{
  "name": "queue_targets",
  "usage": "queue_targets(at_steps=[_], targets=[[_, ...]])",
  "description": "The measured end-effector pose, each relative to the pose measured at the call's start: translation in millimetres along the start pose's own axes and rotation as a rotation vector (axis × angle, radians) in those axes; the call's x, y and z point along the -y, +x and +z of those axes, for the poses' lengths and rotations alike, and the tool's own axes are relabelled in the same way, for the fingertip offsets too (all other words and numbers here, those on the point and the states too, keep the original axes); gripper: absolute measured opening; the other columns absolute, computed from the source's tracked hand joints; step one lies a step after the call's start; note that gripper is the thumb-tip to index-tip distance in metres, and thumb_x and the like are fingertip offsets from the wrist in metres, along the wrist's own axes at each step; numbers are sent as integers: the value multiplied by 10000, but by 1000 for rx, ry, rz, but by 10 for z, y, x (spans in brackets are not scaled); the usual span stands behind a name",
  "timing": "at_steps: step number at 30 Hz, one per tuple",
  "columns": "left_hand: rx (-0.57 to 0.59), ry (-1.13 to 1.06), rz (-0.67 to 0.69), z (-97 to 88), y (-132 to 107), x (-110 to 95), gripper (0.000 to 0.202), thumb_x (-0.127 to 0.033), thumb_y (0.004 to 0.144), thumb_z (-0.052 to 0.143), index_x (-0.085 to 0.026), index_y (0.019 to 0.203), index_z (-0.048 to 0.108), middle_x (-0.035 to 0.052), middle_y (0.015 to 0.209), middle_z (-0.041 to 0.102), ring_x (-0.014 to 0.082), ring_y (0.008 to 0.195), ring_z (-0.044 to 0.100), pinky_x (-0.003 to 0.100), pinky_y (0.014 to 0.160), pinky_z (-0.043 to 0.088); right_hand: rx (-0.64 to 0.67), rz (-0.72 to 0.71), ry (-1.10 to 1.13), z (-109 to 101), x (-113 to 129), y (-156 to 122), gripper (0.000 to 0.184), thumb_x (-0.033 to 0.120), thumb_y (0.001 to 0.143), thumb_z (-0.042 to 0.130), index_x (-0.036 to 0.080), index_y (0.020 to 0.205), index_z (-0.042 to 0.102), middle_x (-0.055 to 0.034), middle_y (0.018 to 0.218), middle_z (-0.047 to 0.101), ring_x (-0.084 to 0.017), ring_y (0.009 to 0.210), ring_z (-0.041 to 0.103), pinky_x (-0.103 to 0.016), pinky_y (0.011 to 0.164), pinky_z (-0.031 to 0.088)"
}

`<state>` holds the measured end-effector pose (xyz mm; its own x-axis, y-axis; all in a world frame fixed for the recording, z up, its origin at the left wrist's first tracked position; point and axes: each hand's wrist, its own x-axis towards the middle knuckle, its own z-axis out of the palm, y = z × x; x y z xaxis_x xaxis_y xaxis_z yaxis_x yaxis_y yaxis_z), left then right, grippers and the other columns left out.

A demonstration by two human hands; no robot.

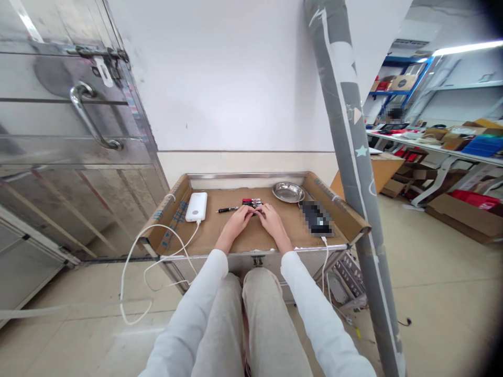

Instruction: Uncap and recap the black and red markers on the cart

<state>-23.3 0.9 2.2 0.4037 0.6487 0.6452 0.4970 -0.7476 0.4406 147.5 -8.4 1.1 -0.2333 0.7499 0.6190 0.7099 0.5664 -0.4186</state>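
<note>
My left hand (pixel 239 217) and my right hand (pixel 270 216) meet over the middle of the cardboard-lined table (pixel 220 238). Both have their fingers curled, with the fingertips pinched close together around something small and dark that is mostly hidden. Just beyond the fingertips lie red and black markers (pixel 251 201), side by side. One black marker pen (pixel 228 209) lies apart, to the left of my left hand.
A white power bank (pixel 197 207) with a white cable lies at the left. Back right sits a round metal dish (pixel 288 192), with a black phone-like device (pixel 315 218) nearer me, cable attached. A tall grey roll (pixel 349 131) leans at the right. Cardboard side walls edge the table.
</note>
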Motion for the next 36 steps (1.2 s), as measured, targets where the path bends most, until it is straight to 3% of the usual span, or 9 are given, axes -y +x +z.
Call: queue_targets(at_steps=[12, 22, 36], targets=[[-60, 2, -13, 51, -3, 96, 113, -181, 928, 438, -192, 1010, 515, 52, 969, 589, 153, 905, 614, 316, 861, 508, -61, 41, 40, -4, -1, -4, 198, 241, 932, 416, 203, 964, 608, -71, 943, 638, -201, 901, 577, -320, 841, 445], [-25, 17, -63, 32, -22, 78, 139, -205, 940, 415, -206, 1024, 526, 53, 1005, 616, 167, 932, 605, 328, 866, 491, -86, 59, 50, -16, 12, -8, 201, 240, 933, 402, 203, 961, 598, -76, 953, 638, -205, 891, 581, -334, 847, 451], [13, 47, -34, -10, -8, 16, 165, -176, 934, 414, -214, 1017, 551, 43, 1023, 638, 169, 985, 602, 342, 906, 486, -20, 22, 90, -29, 30, -8, 215, 219, 926, 416, 207, 979, 624, -73, 986, 659, -201, 941, 586, -324, 869, 449]])
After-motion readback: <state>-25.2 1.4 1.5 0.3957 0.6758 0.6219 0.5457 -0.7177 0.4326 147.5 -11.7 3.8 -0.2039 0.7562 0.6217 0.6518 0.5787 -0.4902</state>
